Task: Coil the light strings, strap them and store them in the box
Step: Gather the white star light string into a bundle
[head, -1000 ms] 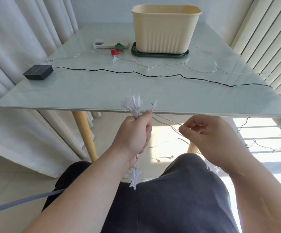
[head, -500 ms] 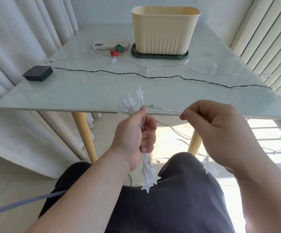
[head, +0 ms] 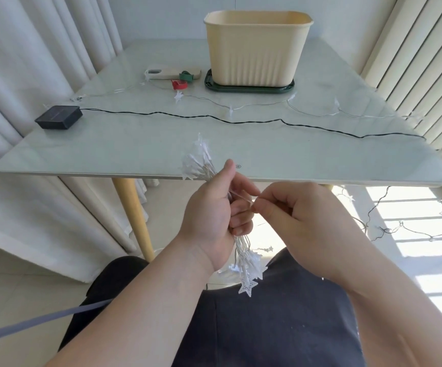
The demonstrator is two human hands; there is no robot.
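Clear star lights (head: 201,165) bunched tight in left hand (head: 214,218) so loops do not slip; just off table's (head: 135,149) near edge | right hand (head: 299,221) pinches wire (head: 241,195) to add a loop | box (head: 257,49) waits at far edge

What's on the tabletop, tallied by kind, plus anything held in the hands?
Cream box: 1
Green tray under it: 1
Black pack: 1
Beige device: 1
Strap rolls: 2, green roll, red roll
Loose wires: 2, black wire, clear wire
Star-light bundle, gripped by left hand, its wire pinched by right hand: 1
Total: 9
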